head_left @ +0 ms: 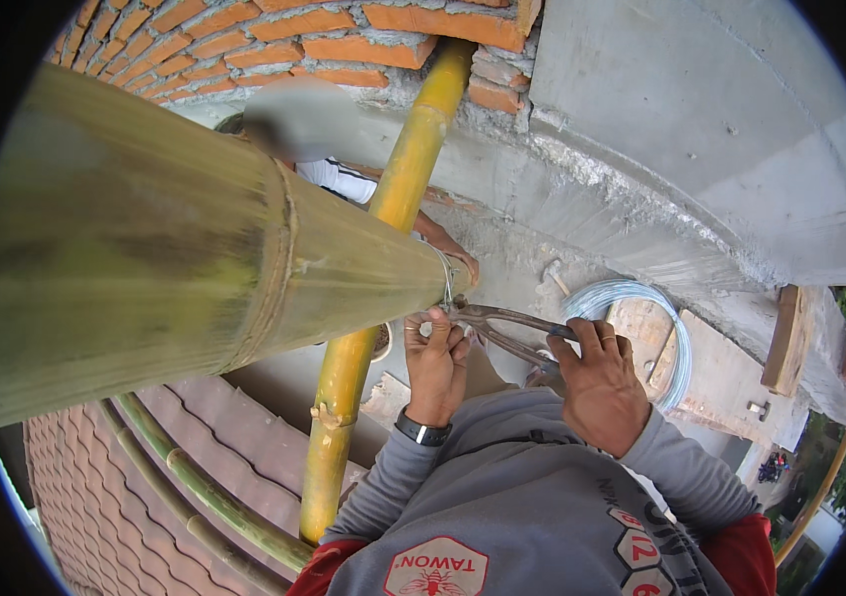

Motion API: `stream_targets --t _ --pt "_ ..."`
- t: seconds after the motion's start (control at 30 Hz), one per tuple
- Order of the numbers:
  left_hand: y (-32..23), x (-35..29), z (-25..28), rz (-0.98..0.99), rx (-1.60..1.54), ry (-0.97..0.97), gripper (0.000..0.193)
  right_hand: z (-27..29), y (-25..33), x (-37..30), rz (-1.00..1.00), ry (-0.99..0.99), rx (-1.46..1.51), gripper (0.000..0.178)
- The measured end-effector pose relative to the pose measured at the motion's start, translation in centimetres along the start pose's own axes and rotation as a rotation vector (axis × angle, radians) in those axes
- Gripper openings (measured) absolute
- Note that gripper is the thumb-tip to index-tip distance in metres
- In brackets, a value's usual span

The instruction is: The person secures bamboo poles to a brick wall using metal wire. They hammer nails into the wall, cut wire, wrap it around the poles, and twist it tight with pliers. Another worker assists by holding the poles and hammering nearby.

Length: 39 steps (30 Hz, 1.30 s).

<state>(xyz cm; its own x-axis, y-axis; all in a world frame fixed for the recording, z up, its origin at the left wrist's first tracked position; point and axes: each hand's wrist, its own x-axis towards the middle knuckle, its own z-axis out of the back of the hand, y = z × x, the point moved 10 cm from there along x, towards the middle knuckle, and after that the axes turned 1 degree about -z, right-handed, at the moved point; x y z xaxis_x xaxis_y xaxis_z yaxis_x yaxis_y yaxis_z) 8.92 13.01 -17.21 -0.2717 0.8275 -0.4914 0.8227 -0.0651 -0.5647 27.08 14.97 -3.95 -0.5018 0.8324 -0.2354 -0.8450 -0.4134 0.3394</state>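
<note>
A thick green bamboo pole (pixel 185 238) juts in from the left and crosses a yellow bamboo pole (pixel 405 174). Silvery tie wire (pixel 446 273) loops around the thick pole's end. My right hand (pixel 604 392) grips the handles of metal pincers (pixel 502 323), whose jaws sit at the wire. Close beside those jaws, my left hand (pixel 433 368) has its thumb and fingers pinched together; whatever lies between them is too small to make out. Another person's hand (pixel 463 260) rests on the thick pole's end.
A coil of wire (pixel 676 348) lies on boards to the right, near a hammer (pixel 554 273). Brickwork (pixel 344 45) and a concrete wall (pixel 691 129) rise ahead. Roof tiles (pixel 234 437) and thinner bamboo poles (pixel 195 482) are at lower left. A person in a white sleeve (pixel 339 181) is beyond the poles.
</note>
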Motion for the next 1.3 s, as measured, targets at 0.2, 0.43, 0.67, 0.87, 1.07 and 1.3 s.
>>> stream_targets --t 0.2,0.43,0.67,0.87,1.07,1.3 --pt "0.0 0.0 0.3 0.043 0.042 -0.041 0.005 0.5 0.8 0.0 -0.008 -0.011 -0.07 0.034" --pt "-0.1 -0.3 0.1 0.06 0.05 -0.067 0.006 -0.7 0.9 -0.7 -0.046 -0.071 0.007 0.032" --pt "-0.2 -0.4 0.0 0.106 0.071 -0.06 0.006 -1.9 0.6 -0.9 -0.092 0.032 0.033 0.035" --pt "-0.6 -0.8 0.3 0.142 0.217 -0.099 0.009 -2.0 0.5 -0.5 -0.027 0.094 0.107 0.036" --pt "-1.0 -0.3 1.9 0.123 0.333 -0.132 0.013 -3.7 -0.1 0.3 -0.069 0.332 0.52 0.058" --pt "-0.6 -1.0 1.9 0.286 0.345 0.004 0.036 -6.9 0.4 -0.8 -0.087 0.773 1.096 0.062"
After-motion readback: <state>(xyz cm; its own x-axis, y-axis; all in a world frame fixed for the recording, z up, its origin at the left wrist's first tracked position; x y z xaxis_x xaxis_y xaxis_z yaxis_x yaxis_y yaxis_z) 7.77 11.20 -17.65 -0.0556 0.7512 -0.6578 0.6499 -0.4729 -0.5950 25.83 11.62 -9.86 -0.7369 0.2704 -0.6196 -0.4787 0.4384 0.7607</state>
